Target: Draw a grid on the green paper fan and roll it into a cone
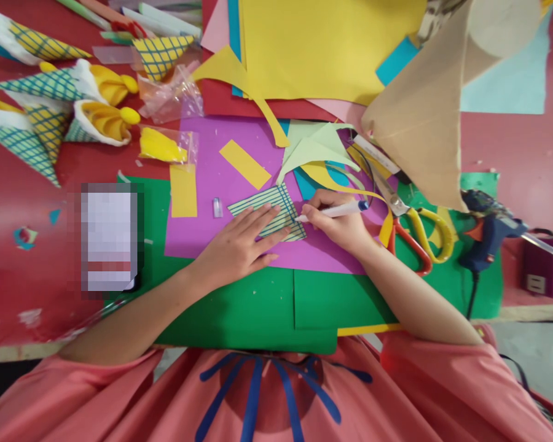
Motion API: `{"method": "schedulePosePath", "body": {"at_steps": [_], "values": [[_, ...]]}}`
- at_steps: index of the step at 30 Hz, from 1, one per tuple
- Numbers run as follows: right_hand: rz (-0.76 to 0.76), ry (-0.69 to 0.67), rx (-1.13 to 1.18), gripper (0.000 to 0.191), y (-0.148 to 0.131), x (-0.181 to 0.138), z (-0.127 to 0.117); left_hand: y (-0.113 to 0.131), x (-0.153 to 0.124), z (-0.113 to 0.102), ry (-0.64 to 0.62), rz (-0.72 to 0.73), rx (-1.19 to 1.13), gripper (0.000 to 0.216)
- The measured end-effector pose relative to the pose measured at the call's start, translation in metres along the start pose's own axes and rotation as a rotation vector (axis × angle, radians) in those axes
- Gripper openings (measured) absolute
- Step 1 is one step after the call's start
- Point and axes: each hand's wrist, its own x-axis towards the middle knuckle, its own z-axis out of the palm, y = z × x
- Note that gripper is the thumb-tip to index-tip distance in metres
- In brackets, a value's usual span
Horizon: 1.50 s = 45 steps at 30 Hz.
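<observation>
My left hand [239, 245] lies flat with fingers stretched out, pressing down a pale green paper piece [267, 205] ruled with dark blue lines. That piece rests on a purple sheet [212, 178]. My right hand [338, 224] is closed around a white marker with a blue cap [338, 210]. The marker's tip touches the right edge of the lined piece.
Scissors with red and yellow handles [415, 230] and a blue glue gun [486, 230] lie to the right. Green sheets [258, 307] cover the near table. Yellow strips [183, 190], paper cones with yellow flowers [74, 104], stacked coloured paper [322, 49] and a tan cone [424, 116] sit beyond.
</observation>
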Motion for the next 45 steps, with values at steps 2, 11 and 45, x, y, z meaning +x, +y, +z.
{"method": "schedulePosePath", "body": {"at_steps": [2,11,45], "values": [[-0.01,-0.015,-0.012,0.031,0.0002,0.0,-0.0002,-0.0002,-0.0001,0.0002,-0.001,-0.002,0.0,0.05],[-0.035,-0.017,-0.008,0.029,-0.0005,-0.0005,0.0,-0.0003,-0.0005,0.0015,-0.001,-0.002,-0.025,0.052],[-0.076,-0.123,0.033,0.031,-0.0011,-0.002,-0.0013,0.0008,-0.0007,0.0001,-0.026,0.012,-0.024,0.053]]}}
